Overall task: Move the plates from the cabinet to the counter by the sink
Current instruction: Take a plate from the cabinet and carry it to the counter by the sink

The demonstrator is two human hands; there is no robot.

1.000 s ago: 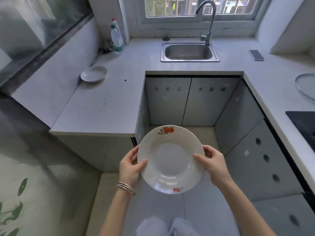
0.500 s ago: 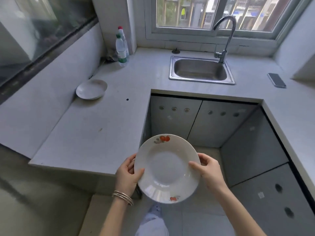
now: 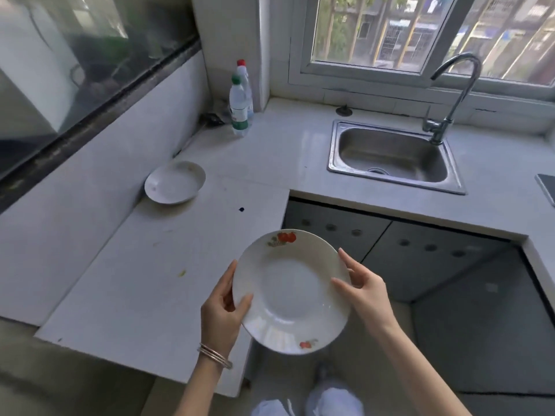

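I hold a white plate with red fruit prints in the air, just off the near corner of the white counter. My left hand grips its left rim, thumb on top. My right hand grips the right rim. A second white plate lies flat on the counter against the left wall. The steel sink is set in the counter under the window, with its tap behind it.
Two plastic bottles stand in the back left corner of the counter. A dark flat phone lies at the right edge. Grey cabinet doors close the space under the counter. A small dark spot marks the worktop.
I have stepped closer to the counter with the plate held in both hands; the counter, sink and the lying plate now look larger and nearer. The grip is unchanged.
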